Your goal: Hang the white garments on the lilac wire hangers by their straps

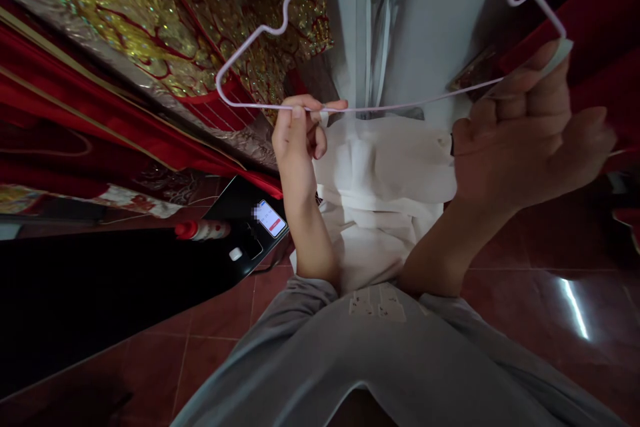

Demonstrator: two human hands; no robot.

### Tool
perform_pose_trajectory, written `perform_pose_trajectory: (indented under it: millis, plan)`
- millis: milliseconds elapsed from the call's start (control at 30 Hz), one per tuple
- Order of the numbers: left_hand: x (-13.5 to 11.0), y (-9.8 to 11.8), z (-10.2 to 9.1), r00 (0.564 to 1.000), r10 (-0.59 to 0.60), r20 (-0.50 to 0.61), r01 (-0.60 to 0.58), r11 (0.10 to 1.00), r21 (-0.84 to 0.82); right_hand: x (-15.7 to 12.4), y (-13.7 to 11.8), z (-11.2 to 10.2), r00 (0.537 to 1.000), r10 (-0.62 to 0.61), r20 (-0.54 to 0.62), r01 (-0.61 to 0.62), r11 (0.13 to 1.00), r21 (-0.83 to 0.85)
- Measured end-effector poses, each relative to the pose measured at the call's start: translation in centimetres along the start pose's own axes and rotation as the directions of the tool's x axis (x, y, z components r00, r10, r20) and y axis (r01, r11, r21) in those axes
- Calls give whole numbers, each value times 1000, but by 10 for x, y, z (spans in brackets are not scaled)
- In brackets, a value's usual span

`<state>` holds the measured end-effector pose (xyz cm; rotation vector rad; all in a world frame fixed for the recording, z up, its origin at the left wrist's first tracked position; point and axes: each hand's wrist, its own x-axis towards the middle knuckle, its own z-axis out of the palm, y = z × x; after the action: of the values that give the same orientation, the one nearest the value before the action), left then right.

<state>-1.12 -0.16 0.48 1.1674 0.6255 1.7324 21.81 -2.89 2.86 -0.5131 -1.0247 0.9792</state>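
Note:
A pale pink wire clothes hanger spans the upper middle of the view, its top cut off by the frame. Along its lower bar, my left hand pinches the wire between thumb and fingers. My right hand is at the hanger's right corner, fingers curled over the wire and thumb sticking out, slightly blurred. Small whitish pieces show at the fingers of both hands; what they are is unclear. Below the bar, between my forearms, is white cloth; whether it touches the hanger I cannot tell.
Gold-sequined red garments hang at left, with dark red cloth at right. A black table at left carries a lit phone, a dark phone-like object, a small white case and a red-capped bottle.

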Motion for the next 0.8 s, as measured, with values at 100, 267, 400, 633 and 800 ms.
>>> perform_pose_trajectory:
  millis: [100,267,400,633,800]
  plan:
    - [-1,1,0,1000,-9,-2,9,1000,8,-2,8,14,999,16,31,-15,999,-31]
    - [-3,3,2,1000,-19,-18,20,999,48,-5,29,23,999,-32,-37,17,935,-355]
    - [-4,4,2,999,-32,-27,35,994,102,-8,37,25,996,-45,-78,6,895,-447]
    - [0,1,-8,995,13,-103,20,952,305,-1,42,30,994,-90,-69,36,828,-559]
    - [9,1,-48,892,375,-253,-214,842,494,4,46,32,985,-140,-102,61,830,-554]
